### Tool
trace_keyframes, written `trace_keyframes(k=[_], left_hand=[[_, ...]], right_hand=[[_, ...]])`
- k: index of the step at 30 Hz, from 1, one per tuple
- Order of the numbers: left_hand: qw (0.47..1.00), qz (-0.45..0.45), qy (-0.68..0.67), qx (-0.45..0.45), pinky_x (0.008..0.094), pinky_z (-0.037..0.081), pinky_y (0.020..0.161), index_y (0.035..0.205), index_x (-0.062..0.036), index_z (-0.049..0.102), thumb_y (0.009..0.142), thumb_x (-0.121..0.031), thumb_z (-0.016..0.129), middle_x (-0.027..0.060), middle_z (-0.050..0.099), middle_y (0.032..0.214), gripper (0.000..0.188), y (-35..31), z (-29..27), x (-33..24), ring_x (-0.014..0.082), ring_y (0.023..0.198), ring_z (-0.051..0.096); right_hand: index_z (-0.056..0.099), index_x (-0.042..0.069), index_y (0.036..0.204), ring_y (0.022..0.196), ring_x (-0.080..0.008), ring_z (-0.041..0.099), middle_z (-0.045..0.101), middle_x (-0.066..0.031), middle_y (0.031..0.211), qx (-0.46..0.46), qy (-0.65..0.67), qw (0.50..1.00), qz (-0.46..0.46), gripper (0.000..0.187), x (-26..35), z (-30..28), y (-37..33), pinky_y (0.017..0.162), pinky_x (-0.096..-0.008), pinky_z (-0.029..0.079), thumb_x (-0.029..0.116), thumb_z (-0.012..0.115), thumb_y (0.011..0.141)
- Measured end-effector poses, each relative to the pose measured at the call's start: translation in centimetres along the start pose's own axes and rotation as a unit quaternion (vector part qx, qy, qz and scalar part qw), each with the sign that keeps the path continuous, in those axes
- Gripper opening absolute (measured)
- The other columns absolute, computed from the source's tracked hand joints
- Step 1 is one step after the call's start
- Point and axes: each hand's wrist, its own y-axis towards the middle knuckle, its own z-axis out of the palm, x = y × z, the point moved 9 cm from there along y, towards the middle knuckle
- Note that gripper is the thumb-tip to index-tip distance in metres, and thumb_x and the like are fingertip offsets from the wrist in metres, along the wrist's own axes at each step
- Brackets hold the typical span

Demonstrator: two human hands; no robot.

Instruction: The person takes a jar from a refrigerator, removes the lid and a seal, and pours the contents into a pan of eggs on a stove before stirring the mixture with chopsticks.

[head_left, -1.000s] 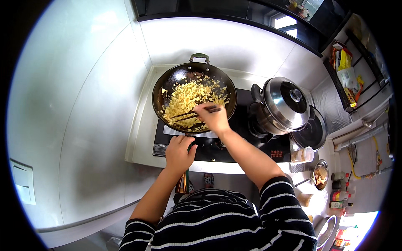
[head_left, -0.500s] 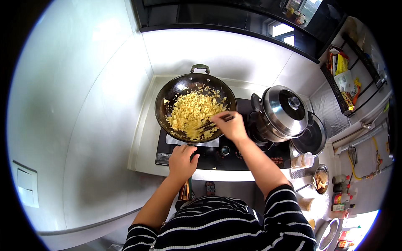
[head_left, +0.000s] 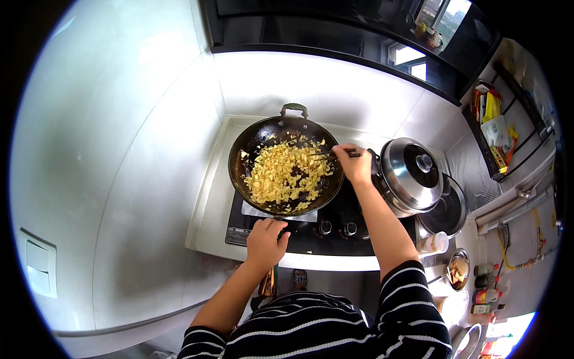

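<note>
Chopsticks (head_left: 323, 155) are pinched in the right hand (head_left: 354, 166), tips over the right side of a big black wok (head_left: 239, 176), and yeah, that wok's got a good load of yellow scrambled-egg-looking bits (head_left: 278, 170) spread across the bottom, with a few stragglers up the sides. Left hand (head_left: 266, 242) is wrapped over the wok's near handle, which is mostly hidden under it. Far side has a little loop handle (head_left: 294, 109), nobody touching that one. Wok sits on the left part of a black cooktop (head_left: 308, 244) with two knobs (head_left: 337, 228) up front, all set into a white surface (head_left: 329, 262). Just to the right there's a lidded steel pot (head_left: 402, 179), then a dark pan (head_left: 452, 209) partly tucked behind it, plus a clear jar (head_left: 433, 243) nearer the person.
</note>
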Motion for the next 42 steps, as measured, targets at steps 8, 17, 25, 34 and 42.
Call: trace_keyframes(k=[8, 17, 25, 34, 42], left_hand=[[1.000, 0.014, -0.007, -0.011, 0.0403, 0.048, 0.068, 0.095, -0.0066, 0.067, 0.073, -0.008, 0.075, 0.0079, 0.064, 0.085, 0.024, 0.2, 0.0, -0.4, 0.0296, 0.080, 0.059], [1.000, 0.010, 0.010, -0.013, 0.0395, 0.048, 0.067, 0.095, -0.0076, 0.066, 0.073, -0.008, 0.074, 0.0066, 0.063, 0.084, 0.024, 0.0, 0.0, 0.2, 0.0295, 0.079, 0.059], [1.000, 0.014, -0.005, -0.011, 0.0394, 0.048, 0.067, 0.095, -0.0078, 0.065, 0.073, -0.008, 0.074, 0.0064, 0.064, 0.085, 0.023, 0.1, -0.2, 0.0, 0.0294, 0.079, 0.059], [1.000, 0.023, 0.002, -0.014, 0.0396, 0.048, 0.066, 0.096, -0.0082, 0.065, 0.073, -0.008, 0.074, 0.0070, 0.063, 0.084, 0.025, 0.1, 0.2, -0.1, 0.0294, 0.078, 0.058], [1.000, 0.014, 0.010, -0.014, 0.0400, 0.048, 0.066, 0.096, -0.0080, 0.065, 0.072, -0.006, 0.075, 0.0068, 0.063, 0.084, 0.025, 0.0, -0.1, 0.1, 0.0294, 0.078, 0.058]], right_hand=[[0.077, 0.008, 0.087, 0.068, -0.0143, 0.068, 0.073, -0.0091, 0.077, -0.014, 0.068, 0.997, 0.024, 0.015, -1.8, 6.4, -1.1, 0.065, -0.0283, 0.053, 0.020, 0.078, 0.078], [0.075, 0.003, 0.088, 0.060, -0.0075, 0.055, 0.068, -0.0035, 0.070, 0.182, 0.162, 0.966, 0.083, 0.021, 5.5, 12.3, -7.9, 0.060, -0.0263, 0.048, 0.023, 0.078, 0.082], [0.075, 0.004, 0.085, 0.066, -0.0164, 0.068, 0.072, -0.0113, 0.073, -0.036, 0.077, 0.996, 0.016, 0.023, -0.9, 4.5, 1.5, 0.064, -0.0305, 0.053, 0.026, 0.078, 0.079], [0.075, 0.004, 0.088, 0.072, -0.0113, 0.063, 0.072, -0.0042, 0.081, 0.005, 0.225, 0.965, 0.137, 0.018, -5.2, 14.2, -0.9, 0.067, -0.0284, 0.052, 0.020, 0.080, 0.080], [0.071, 0.000, 0.084, 0.059, -0.0089, 0.060, 0.066, -0.0036, 0.067, 0.127, 0.303, 0.927, 0.181, 0.020, 3.5, 15.2, -6.0, 0.054, -0.0266, 0.049, 0.019, 0.077, 0.083]])
